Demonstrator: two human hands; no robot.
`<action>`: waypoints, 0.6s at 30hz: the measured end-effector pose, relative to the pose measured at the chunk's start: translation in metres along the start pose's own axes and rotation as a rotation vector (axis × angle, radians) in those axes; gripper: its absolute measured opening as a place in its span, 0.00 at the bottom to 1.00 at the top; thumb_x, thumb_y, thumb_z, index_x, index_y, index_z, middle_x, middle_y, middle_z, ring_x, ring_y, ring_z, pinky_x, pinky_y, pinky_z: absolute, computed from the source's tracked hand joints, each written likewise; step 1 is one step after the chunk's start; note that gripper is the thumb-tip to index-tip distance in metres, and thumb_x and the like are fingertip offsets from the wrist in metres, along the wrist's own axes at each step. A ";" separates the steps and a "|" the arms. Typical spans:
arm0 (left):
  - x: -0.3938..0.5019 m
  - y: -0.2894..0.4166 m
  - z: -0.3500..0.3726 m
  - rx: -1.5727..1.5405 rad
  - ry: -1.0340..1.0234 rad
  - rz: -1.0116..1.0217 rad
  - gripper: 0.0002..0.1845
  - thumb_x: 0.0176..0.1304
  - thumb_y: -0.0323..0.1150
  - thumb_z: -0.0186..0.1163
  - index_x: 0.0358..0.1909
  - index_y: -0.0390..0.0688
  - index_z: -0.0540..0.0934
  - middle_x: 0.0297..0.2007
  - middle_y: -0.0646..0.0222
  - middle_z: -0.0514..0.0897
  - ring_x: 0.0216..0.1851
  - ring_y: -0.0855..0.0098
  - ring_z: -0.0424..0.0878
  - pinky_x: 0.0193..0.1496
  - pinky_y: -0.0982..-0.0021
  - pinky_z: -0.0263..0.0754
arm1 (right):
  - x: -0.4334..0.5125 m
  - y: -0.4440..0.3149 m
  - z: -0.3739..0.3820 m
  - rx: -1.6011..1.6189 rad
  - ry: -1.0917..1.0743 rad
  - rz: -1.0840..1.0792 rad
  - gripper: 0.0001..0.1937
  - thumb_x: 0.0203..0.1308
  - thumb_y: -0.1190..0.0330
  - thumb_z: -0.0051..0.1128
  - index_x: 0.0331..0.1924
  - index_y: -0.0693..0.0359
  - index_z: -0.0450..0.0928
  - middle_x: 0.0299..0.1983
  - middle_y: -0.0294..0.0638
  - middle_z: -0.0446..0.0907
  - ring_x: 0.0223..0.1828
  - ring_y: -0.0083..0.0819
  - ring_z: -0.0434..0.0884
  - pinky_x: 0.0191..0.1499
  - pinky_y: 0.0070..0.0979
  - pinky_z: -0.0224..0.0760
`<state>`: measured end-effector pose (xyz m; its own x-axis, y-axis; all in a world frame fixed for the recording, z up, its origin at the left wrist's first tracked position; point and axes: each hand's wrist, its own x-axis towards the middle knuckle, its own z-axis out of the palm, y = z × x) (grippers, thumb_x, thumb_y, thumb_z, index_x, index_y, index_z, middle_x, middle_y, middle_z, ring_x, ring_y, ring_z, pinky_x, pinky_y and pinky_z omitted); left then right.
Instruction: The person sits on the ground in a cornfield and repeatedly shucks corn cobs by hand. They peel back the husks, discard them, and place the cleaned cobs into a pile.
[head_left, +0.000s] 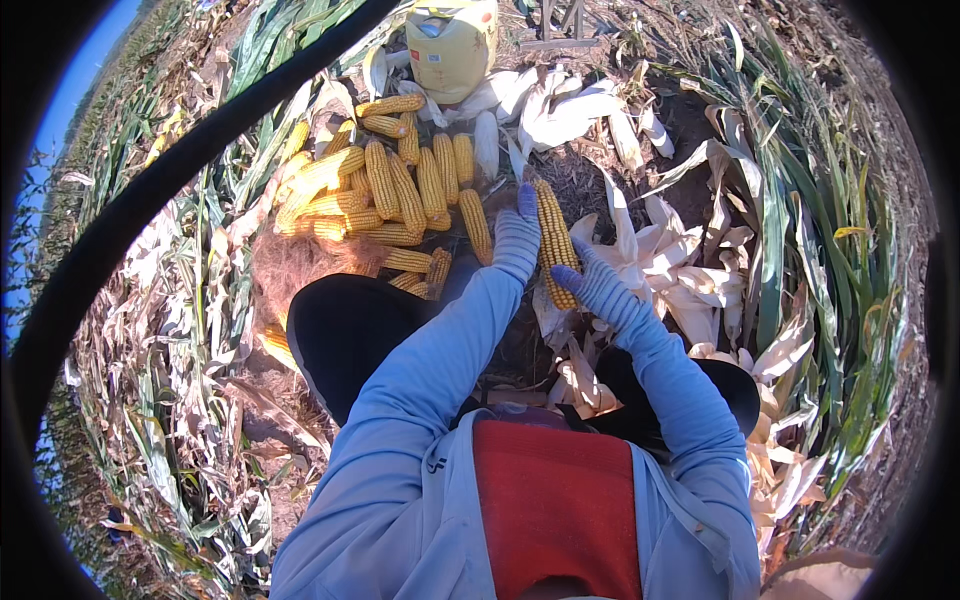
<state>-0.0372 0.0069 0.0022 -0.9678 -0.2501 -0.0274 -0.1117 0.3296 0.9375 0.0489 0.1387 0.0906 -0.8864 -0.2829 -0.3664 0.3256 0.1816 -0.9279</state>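
Observation:
A husked ear of yellow corn (553, 244) is held upright and slightly tilted between my two gloved hands. My left hand (517, 234), in a striped knit glove with purple fingertips, lies along its upper left side; some of its fingers are hidden. My right hand (606, 289), gloved alike, grips the lower right side with its thumb across the kernels. Left of my left hand lies a heap of husked corn ears (390, 184). One loose ear (475, 225) rests right beside my left wrist.
Dry pale husks (675, 259) lie right of my hands, and more husks (562, 105) ahead. A yellow plastic container (452, 56) with a cut-open top stands beyond the heap. Brown corn silk (307, 259) gathers near my left knee (352, 330). Cut stalks (787, 225) line the right.

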 end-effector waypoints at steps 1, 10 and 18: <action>-0.001 0.003 -0.003 0.050 -0.013 0.039 0.25 0.65 0.49 0.45 0.38 0.34 0.78 0.32 0.47 0.80 0.34 0.51 0.79 0.39 0.58 0.71 | 0.000 0.007 0.003 0.126 0.014 0.037 0.31 0.58 0.59 0.58 0.59 0.68 0.60 0.46 0.43 0.75 0.44 0.29 0.76 0.48 0.24 0.71; 0.003 0.120 -0.097 -0.597 -0.054 -0.018 0.15 0.63 0.43 0.55 0.31 0.40 0.76 0.25 0.68 0.78 0.27 0.74 0.76 0.30 0.73 0.69 | 0.059 0.088 -0.024 0.317 0.117 0.530 0.19 0.57 0.56 0.57 0.46 0.61 0.74 0.30 0.41 0.79 0.28 0.33 0.80 0.27 0.29 0.76; 0.060 0.044 -0.399 0.194 0.220 0.346 0.15 0.64 0.46 0.54 0.32 0.44 0.76 0.18 0.75 0.73 0.14 0.81 0.66 0.16 0.79 0.56 | 0.166 0.011 0.056 0.181 -0.100 0.572 0.21 0.57 0.53 0.56 0.49 0.56 0.71 0.36 0.40 0.79 0.33 0.34 0.79 0.32 0.34 0.78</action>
<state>-0.0102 -0.3568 0.1798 -0.8873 -0.2755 0.3699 0.1493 0.5872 0.7956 -0.0764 0.0408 0.0159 -0.5224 -0.2763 -0.8067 0.7996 0.1700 -0.5760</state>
